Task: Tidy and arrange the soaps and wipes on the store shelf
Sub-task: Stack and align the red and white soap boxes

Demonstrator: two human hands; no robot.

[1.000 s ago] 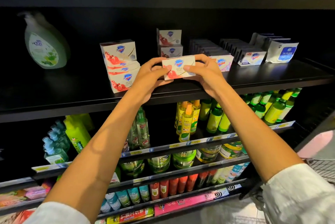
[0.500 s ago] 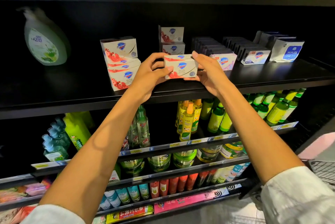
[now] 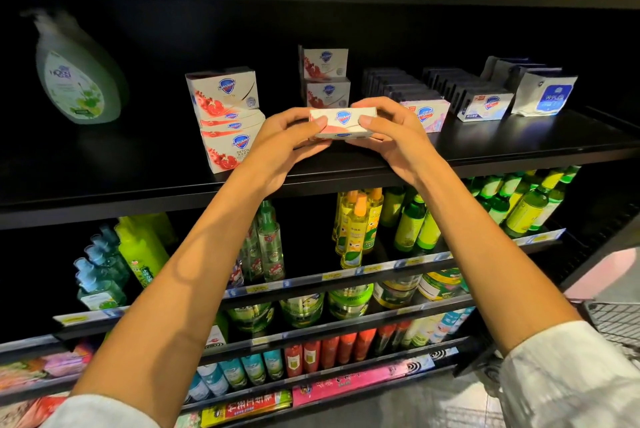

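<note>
Head view, item 1: Safeguard soap box [image 3: 341, 122], white with a red corner and a blue shield logo. I am holding it lengthwise between both hands, just above the front part of the black shelf [image 3: 519, 147]. My left hand [image 3: 277, 147] is gripping its left end, thumb lying on the top face, fingers curling underneath. My right hand [image 3: 398, 136] is gripping the right end in the same way. Both grips are closing snugly on the box.

Item 2: stack of pomegranate soap boxes [image 3: 228, 119], sitting on the shelf just left of my left hand, the top box turning slightly off line from the ones below.

Item 3: 2 more soap boxes [image 3: 325, 77], standing one on the other behind the box I am holding.

Item 4: pink soap box [image 3: 424, 115], fronting a row of dark packs just beside my right hand.

Item 5: white-and-blue soap box [image 3: 485, 107], fronting the next row to the right.

Item 6: wipes packs [image 3: 545, 91], leaning at the right end of the shelf.

Item 7: green hand-wash pump bottle [image 3: 74, 77], standing well apart at the far left, blurring in this view.

Item 8: green and yellow bottles [image 3: 356, 226], filling the tier below.
</note>
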